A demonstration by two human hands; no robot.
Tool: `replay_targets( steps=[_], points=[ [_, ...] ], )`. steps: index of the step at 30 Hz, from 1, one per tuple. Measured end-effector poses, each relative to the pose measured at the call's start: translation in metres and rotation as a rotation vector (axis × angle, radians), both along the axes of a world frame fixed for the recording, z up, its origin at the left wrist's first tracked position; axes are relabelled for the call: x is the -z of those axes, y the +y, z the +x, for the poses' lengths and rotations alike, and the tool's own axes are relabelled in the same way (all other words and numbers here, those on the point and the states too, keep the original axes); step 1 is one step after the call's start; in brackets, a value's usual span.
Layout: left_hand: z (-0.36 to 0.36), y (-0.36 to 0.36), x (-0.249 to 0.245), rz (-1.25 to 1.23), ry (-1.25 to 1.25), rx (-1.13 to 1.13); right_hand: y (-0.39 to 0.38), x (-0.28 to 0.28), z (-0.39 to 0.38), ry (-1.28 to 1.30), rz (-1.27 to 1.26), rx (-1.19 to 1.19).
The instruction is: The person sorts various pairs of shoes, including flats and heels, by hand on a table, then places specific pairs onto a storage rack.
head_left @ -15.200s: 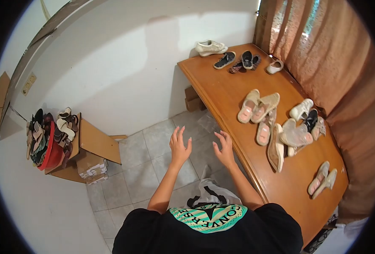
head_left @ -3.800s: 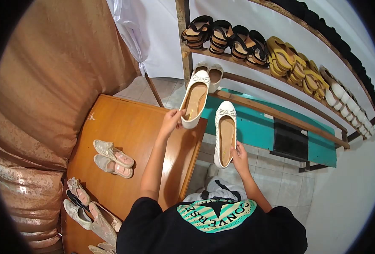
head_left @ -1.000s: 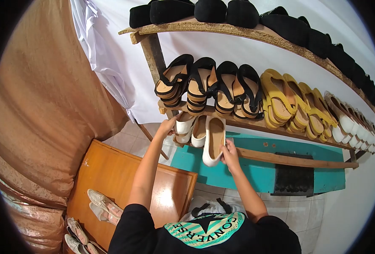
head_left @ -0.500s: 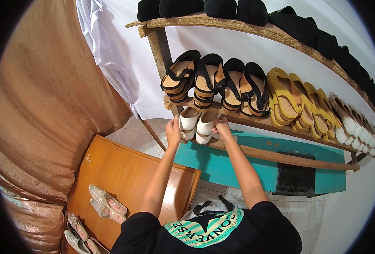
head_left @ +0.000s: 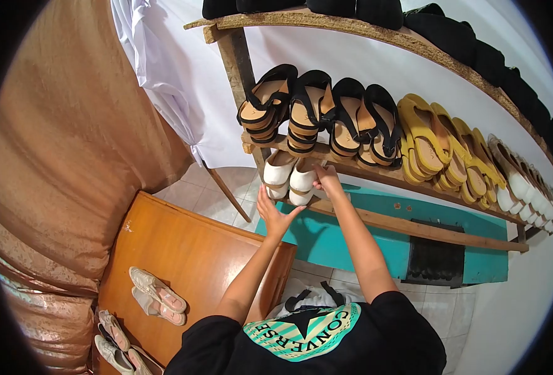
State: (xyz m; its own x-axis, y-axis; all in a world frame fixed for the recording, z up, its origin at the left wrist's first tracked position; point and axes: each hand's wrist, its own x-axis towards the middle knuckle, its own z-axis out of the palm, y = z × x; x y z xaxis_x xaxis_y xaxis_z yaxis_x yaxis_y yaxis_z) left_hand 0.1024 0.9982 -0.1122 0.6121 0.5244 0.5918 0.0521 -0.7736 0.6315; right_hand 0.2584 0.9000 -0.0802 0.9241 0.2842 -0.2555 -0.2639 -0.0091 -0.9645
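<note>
White shoes stand side by side at the left end of the lower rack, stacked on other white shoes. My left hand is in front of the lower left shoe, fingers spread and thumb stretched out to the right. At the right side of the upper right white shoe, my right hand has its fingers curled and closed on the shoe's edge. Just above, black strappy sandals are stacked on the middle shelf.
Yellow sandals and more white shoes line the middle shelf. Black shoes fill the top shelf. A teal board lies beneath the rack. Beige slip-on shoes rest on the wooden table at left.
My left hand has let go of the left white shoe's side, moved down and right, and spread its fingers. My right hand stays at the right shoe. The white shoes sit closer together.
</note>
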Motion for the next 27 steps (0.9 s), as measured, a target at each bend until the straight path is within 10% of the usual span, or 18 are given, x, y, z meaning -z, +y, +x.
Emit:
replay_targets(
  steps=[27],
  points=[
    [-0.076,-0.011,-0.006,-0.24,-0.015,-0.196,-0.027,0.0,-0.093,-0.056,0.271,0.017]
  ],
)
